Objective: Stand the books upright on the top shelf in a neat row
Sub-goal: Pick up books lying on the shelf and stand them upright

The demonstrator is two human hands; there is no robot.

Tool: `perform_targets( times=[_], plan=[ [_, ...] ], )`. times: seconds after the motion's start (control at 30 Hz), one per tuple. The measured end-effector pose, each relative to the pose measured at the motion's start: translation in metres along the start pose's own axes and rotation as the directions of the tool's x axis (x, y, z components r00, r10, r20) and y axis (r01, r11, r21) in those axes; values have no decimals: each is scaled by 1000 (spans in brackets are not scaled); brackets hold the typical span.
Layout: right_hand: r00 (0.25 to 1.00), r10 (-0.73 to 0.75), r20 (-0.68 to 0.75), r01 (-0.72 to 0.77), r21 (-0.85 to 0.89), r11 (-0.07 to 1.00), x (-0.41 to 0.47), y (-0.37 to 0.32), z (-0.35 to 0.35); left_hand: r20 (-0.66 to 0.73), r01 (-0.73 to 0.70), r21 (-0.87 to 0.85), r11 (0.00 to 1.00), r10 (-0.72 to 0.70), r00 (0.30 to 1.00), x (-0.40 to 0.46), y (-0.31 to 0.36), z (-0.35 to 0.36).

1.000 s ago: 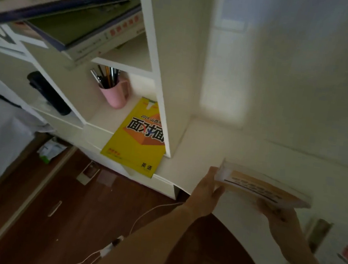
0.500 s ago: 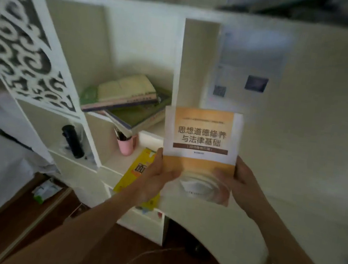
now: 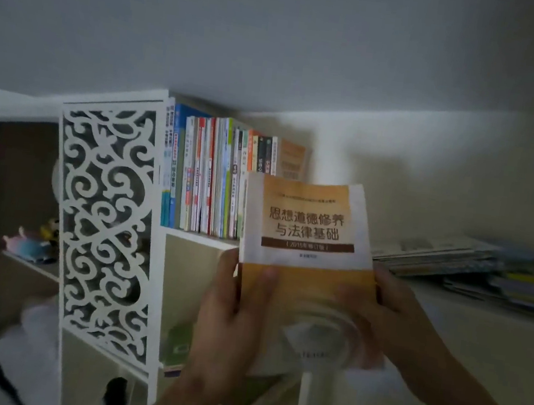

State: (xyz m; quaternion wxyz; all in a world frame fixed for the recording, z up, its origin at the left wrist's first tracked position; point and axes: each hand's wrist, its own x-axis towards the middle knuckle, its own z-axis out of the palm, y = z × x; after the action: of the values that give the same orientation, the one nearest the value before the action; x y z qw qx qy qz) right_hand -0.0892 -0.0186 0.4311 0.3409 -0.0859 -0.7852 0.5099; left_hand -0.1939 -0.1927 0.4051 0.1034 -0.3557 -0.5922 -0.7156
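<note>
My left hand [image 3: 234, 302] and right hand [image 3: 386, 315] clamp the orange book [image 3: 308, 240]; at eleven o'clock, the upright row [image 3: 215, 176] may topple if nudged

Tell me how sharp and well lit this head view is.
Head view: dim indoor light throughout. The orange book has a readable title, but its lower cover smears with motion blur under the left hand and right hand. The flat pile at right is soft, and wide-angle bending tilts the shelf.
</note>
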Motion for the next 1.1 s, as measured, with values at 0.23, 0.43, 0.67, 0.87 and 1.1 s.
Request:
perform_targets(
  times=[0.23, 0.43, 0.67, 0.87, 1.1],
  plan=[
    [859, -320, -400, 113, -461, 880, 161, -40, 24, -131, -372, 343, 863, 436, 890, 152, -8, 66],
    [993, -114, -38, 116, 64, 991, 215, -30, 50, -80, -414, 471, 779, 505, 859, 202, -66, 99],
    [993, -112, -46, 108, -78, 991, 240, -3, 56, -18, -252, 813, 525, 455, 890, 189, -80, 106],
    [991, -110, 72, 119, -138, 983, 251, -5, 64, 77, -352, 839, 415, 550, 832, 210, -118, 68],
    [977, -212, 26, 212, -249, 945, 264, -2, 59, 210, -359, 913, 195, 529, 822, 219, -128, 58]
  ],
)
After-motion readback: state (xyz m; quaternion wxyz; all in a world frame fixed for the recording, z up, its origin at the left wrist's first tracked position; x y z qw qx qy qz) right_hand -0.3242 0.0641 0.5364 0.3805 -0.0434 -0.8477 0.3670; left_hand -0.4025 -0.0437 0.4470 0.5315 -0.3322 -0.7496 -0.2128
